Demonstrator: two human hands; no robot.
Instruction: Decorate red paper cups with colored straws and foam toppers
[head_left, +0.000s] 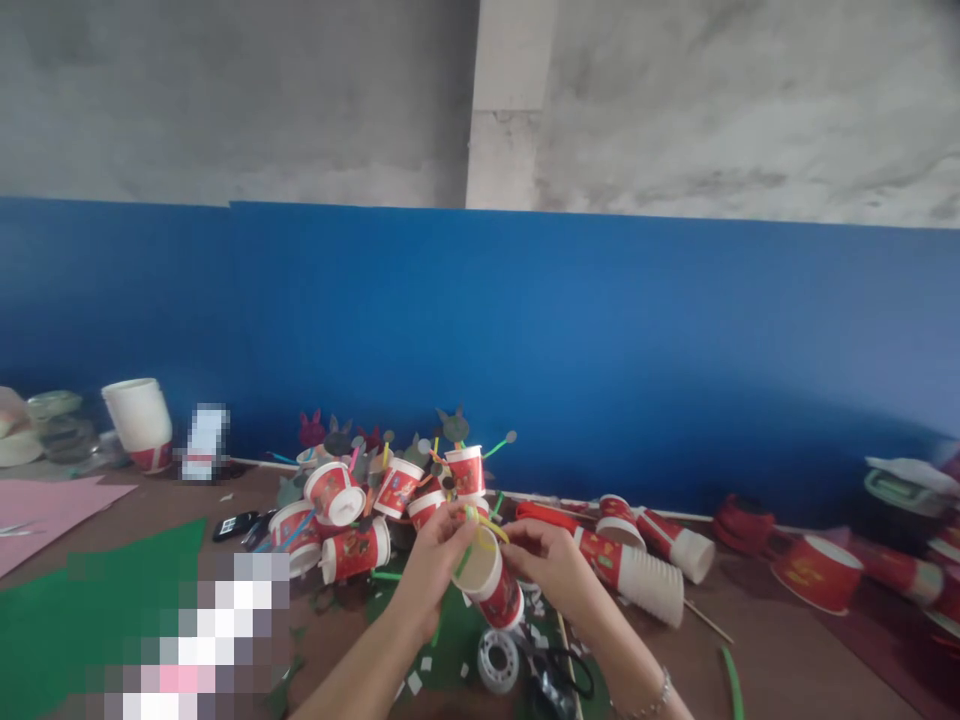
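A red-and-white paper cup (501, 598) is tilted between my two hands, its open mouth toward me. My left hand (433, 562) is closed at the left of the cup's rim, where a green strip (463, 560) shows by the thumb. A bent yellow strip (491, 528) runs across the top of the rim. My right hand (553, 562) pinches the right end of this yellow strip, partly hiding the cup's side. Just below the cup lie a roll of tape (498, 660) and black-handled scissors (566, 675), among white paper scraps.
Finished-looking cup figures (356, 552) with strips and animal heads are heaped at centre left. A nested cup stack (651, 582) lies at right. Green paper (112, 590), a car key (234, 526) and an upright cup stack (142, 420) are at left. A blue panel (525, 340) stands behind.
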